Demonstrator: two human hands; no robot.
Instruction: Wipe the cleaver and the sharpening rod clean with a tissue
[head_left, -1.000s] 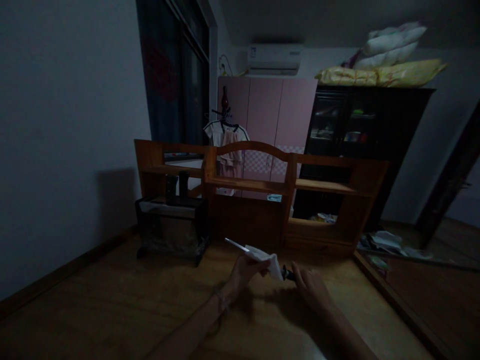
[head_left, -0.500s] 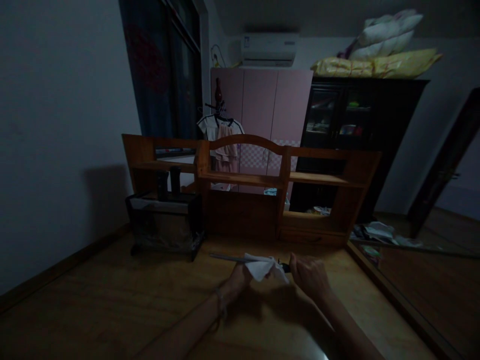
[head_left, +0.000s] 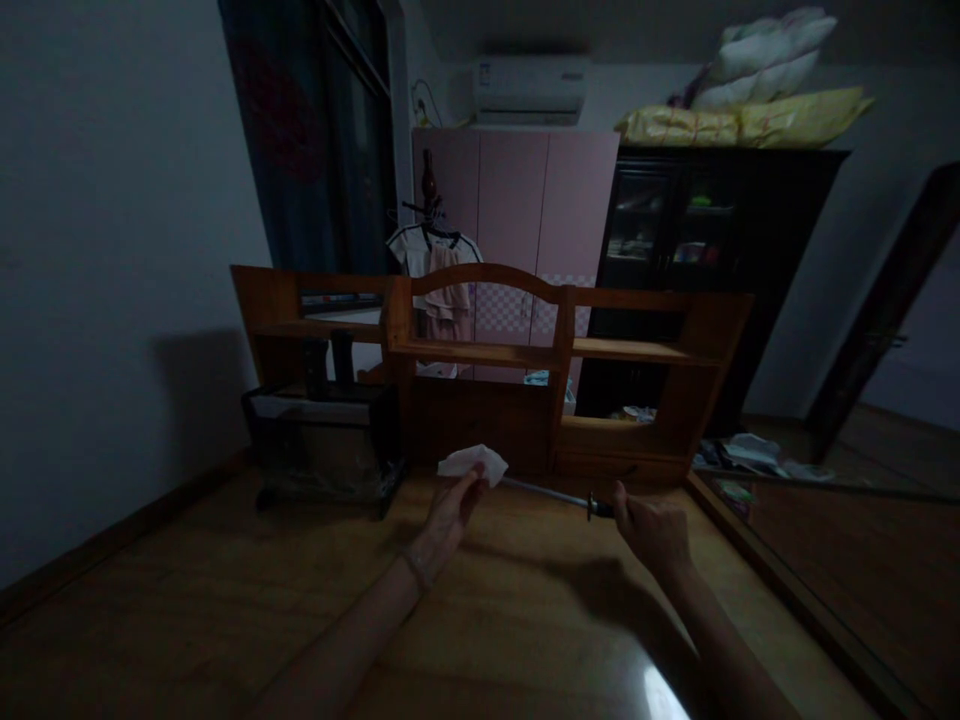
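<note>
My right hand (head_left: 654,530) is wrapped round the black handle of a sharpening steel (head_left: 551,492), a thin metal rod with a small guard. The rod points left, held above the wooden surface. My left hand (head_left: 452,505) pinches a white tissue (head_left: 472,463) between thumb and fingers. The tissue is at the rod's left end and hides its tip; whether it touches the metal I cannot tell. A band circles my left wrist.
A dark-framed knife block (head_left: 322,440) with two black handles stands on the wooden surface (head_left: 300,600) at the left. Behind is a wooden shelf unit (head_left: 480,352). A raised wooden edge (head_left: 757,560) runs along the right side.
My left hand has moved left and up with the tissue, from near the handle toward the rod's tip. My right hand has shifted slightly right, and more bare rod shows.
</note>
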